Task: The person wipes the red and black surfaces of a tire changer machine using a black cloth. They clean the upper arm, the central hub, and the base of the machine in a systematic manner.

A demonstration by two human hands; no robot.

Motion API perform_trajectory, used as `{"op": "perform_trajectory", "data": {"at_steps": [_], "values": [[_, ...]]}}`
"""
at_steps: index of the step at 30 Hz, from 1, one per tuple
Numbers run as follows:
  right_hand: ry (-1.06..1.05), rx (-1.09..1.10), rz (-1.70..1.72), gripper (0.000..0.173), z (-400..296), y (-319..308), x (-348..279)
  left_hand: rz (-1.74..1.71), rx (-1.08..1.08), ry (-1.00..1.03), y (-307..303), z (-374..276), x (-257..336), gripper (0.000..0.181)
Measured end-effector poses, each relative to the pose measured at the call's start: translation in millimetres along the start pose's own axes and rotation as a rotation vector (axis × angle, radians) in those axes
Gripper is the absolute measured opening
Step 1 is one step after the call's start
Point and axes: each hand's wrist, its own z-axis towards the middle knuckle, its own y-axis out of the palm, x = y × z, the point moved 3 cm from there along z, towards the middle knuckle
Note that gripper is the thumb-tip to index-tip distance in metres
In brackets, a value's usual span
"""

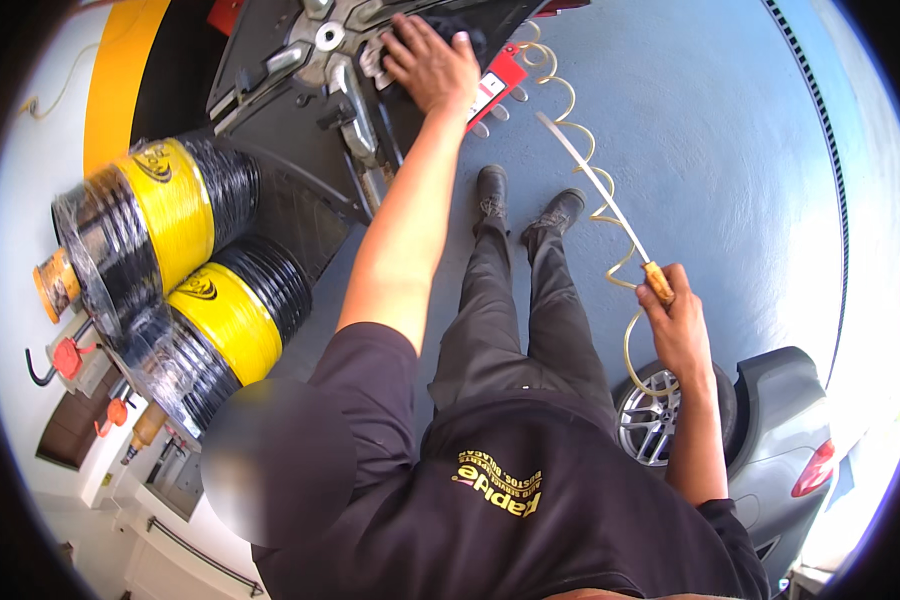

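My left hand (436, 69) lies back-up with fingers spread on the metal turntable (330, 35) of what looks like a tyre changer. Dark material shows beside its thumb, and a pale patch lies left of the palm; what these are is unclear. Metal clamp jaws (354, 124) sit on the turntable's arms. My right hand (675, 319) grips the worn yellow-brown handle (658, 283) of a long, slim, pale tool. Its straight shaft (592, 180) points up and left over the floor, its tip near the machine's red pedal panel (504, 75). The tool's exact kind cannot be told.
A coiled yellowish air hose (607, 202) hangs behind the tool. Two film-wrapped black-and-yellow cylinders (172, 217) stand left of the machine. A grey car (784, 420) with an alloy wheel (649, 420) is at lower right. A drain grating (825, 127) crosses the blue floor (697, 112).
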Motion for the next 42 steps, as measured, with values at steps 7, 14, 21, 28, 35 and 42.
{"op": "perform_trajectory", "data": {"at_steps": [7,14,21,28,35,42], "values": [[-0.048,0.066,-0.021,0.032,-1.8,4.7,-31.0,-0.245,-0.215,0.243,-37.3,-78.6,-25.3,0.067],[-0.039,0.040,0.038,0.035,-10.8,8.0,-62.4,-0.142,-0.448,0.192,-91.5,-179.9,-96.3,0.068],[0.084,0.070,0.104,0.036,-7.4,20.6,-24.9,-0.092,-0.386,0.339,-62.2,-126.7,-56.1,0.073],[0.097,0.195,0.175,0.035,-6.4,24.1,-20.3,-0.287,-0.202,0.672,13.1,23.5,66.9,0.070],[0.050,0.324,0.245,0.033,-10.8,16.0,-25.9,-0.267,-0.247,0.836,12.3,36.7,74.8,0.067],[0.084,0.268,0.353,0.034,-17.0,19.4,-21.1,-0.231,-0.528,0.569,-67.2,-86.5,-68.5,0.066]]}}
